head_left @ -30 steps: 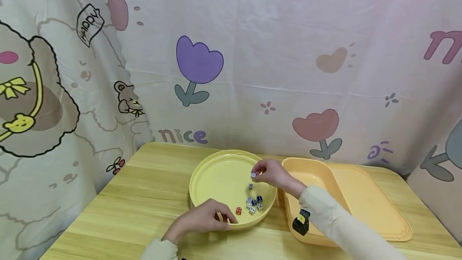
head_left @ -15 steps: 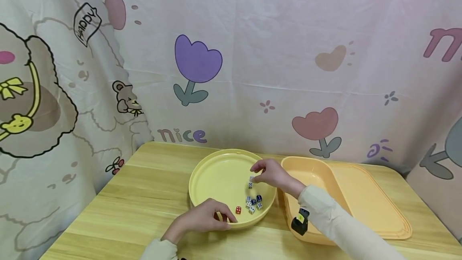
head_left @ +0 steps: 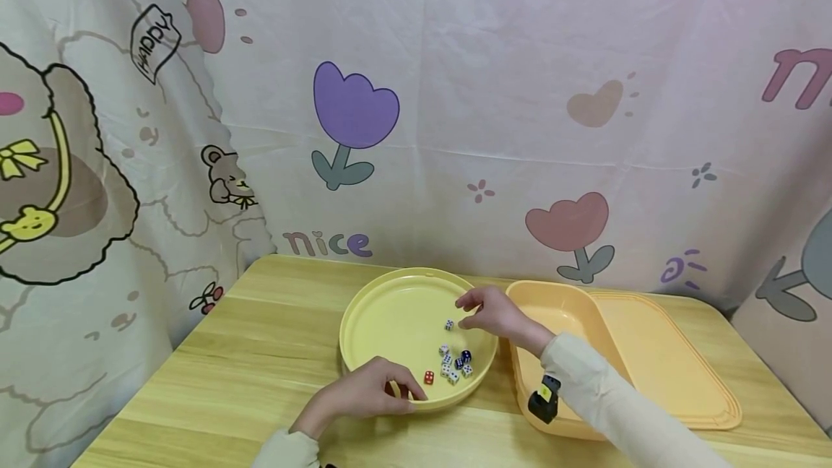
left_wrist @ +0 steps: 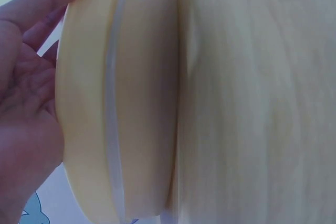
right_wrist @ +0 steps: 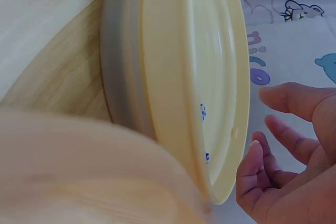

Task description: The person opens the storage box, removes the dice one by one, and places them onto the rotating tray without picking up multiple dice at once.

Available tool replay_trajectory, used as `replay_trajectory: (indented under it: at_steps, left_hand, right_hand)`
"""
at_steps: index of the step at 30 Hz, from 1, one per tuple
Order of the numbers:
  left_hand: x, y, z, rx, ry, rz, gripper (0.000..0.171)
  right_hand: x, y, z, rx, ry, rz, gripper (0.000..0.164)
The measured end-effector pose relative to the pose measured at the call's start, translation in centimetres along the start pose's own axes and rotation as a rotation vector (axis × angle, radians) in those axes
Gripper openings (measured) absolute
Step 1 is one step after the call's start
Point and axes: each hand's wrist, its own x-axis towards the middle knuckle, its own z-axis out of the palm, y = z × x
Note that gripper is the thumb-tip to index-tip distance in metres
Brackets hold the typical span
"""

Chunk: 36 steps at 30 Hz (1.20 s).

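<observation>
A round yellow tray [head_left: 390,309] with a raised rim stands on the table. My left hand [head_left: 373,388] grips its front rim; in the left wrist view the thumb lies on the outer wall and the fingers go over the edge. Over the tray's right side, my right hand [head_left: 490,311] hovers with fingers apart and nothing between them. Near its fingertips a white die [head_left: 449,325] lies by itself. Closer to the front is a cluster of white dice [head_left: 446,360] and dark blue dice [head_left: 466,356], with a red die [head_left: 429,378] to their left.
Right of the tray stands an orange plastic box [head_left: 552,302], partly hidden under my right forearm. Its flat orange lid [head_left: 676,360] lies beside it. A printed cloth [head_left: 442,92] hangs behind the wooden table [head_left: 260,331].
My right hand has let go of a white die and drawn slightly right. One white die now lies alone, and another has shifted down to the cluster. My left hand stays put.
</observation>
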Motion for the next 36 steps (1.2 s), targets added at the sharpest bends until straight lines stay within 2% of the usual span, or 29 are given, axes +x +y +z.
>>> replay_trajectory:
  at_steps: [6, 14, 18, 24, 27, 31, 36]
  left_hand:
    - [0.1, 0.0, 0.1, -0.005, -0.002, 0.003, 0.012]
    - [0.1, 0.0, -0.1, -0.002, -0.022, 0.019, 0.012]
    - [0.0, 0.2, -0.1, 0.019, -0.024, 0.035, 0.011]
    - [-0.2, 1.0, -0.3, 0.112, 0.001, 0.040, 0.009]
    - [-0.5, 1.4, -0.4, 0.193, 0.012, 0.057, 0.009]
    - [-0.8, 2.0, -0.4, 0.285, 0.020, 0.088, 0.010]
    - [-1.3, 2.9, -0.5, 0.451, 0.048, 0.041, 0.014]
  right_hand:
    - [-0.4, 0.0, -0.2, 0.006, -0.022, 0.016, 0.027]
    - [-1.1, -0.5, -1.6, 0.096, -0.001, 0.111, 0.026]
    - [-2.3, -0.7, -2.3, 0.108, 0.036, 0.130, 0.026]
    - [-4.5, -0.8, -2.9, 0.085, 0.078, 0.096, 0.023]
    - [-5.6, -0.9, -3.2, 0.038, 0.109, 0.066, 0.021]
    - [-6.8, -0.8, -3.6, -0.110, 0.175, -0.006, 0.021]
    - [-8.9, -0.8, -3.3, -0.347, 0.203, -0.128, 0.031]
